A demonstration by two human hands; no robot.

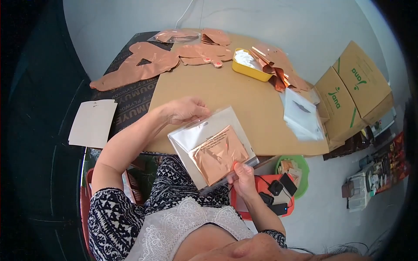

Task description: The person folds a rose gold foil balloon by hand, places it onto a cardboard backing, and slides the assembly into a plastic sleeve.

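A clear plastic sleeve (183, 135) with a copper-coloured folded sheet (220, 156) and a pale card inside lies over the table's front edge, close to my body. My right hand (244, 176) grips the lower right edge of the sleeve, thumb on top, with what looks like a stack of sleeves beneath. At the sleeve's top edge, my left hand (189, 110) has its fingers curled together against the plastic. Small printed text shows above the copper sheet.
Copper-coloured cut pieces (143, 65) line the table's back. A yellow tub (252, 74) holds white material. Clear sleeves (302, 115) lie at right beside cardboard boxes (344, 95). White cards (92, 123) sit at left. Below are a red stool (261, 182) with devices and a green basket (305, 167).
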